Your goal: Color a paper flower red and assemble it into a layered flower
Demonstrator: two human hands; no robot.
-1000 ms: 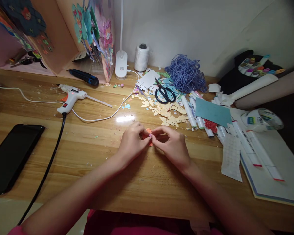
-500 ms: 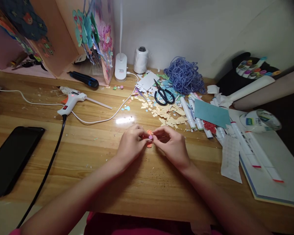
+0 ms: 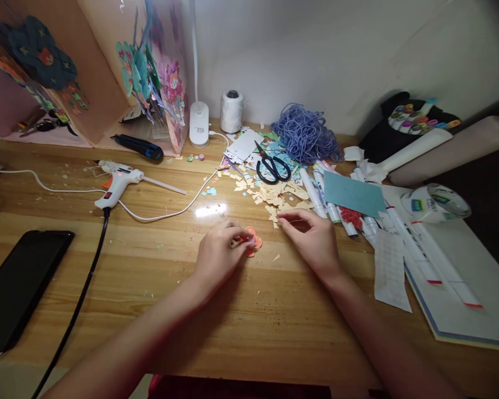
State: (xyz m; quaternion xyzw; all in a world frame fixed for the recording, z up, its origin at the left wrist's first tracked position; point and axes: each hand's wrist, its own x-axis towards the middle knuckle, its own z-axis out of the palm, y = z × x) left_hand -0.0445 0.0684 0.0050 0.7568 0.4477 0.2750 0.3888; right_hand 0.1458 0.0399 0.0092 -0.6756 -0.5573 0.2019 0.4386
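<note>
An orange flower-shaped cutout (image 3: 255,239) lies on the wooden table, partly hidden by my left hand (image 3: 222,249). The thumb and forefinger of that hand pinch a small purple disc (image 3: 251,241) at the flower's middle. To the right, my right hand (image 3: 311,238) is apart from the flower, its thumb and forefinger tips close together near the yellow paper scraps (image 3: 268,197). Whatever may be between those tips is too small to make out. A tiny pale scrap (image 3: 276,257) shows between the two hands.
Black-handled scissors (image 3: 270,166) lie on paper bits beside a heap of purple cord (image 3: 307,133). At left are a glue gun (image 3: 118,183), a utility knife (image 3: 137,146) and a phone (image 3: 23,288). White markers (image 3: 311,191) and a teal card (image 3: 353,194) lie at right.
My right hand has drawn away from the flower to the right. More of the orange flower shows, while my left hand stays on it. The view has shifted slightly.
</note>
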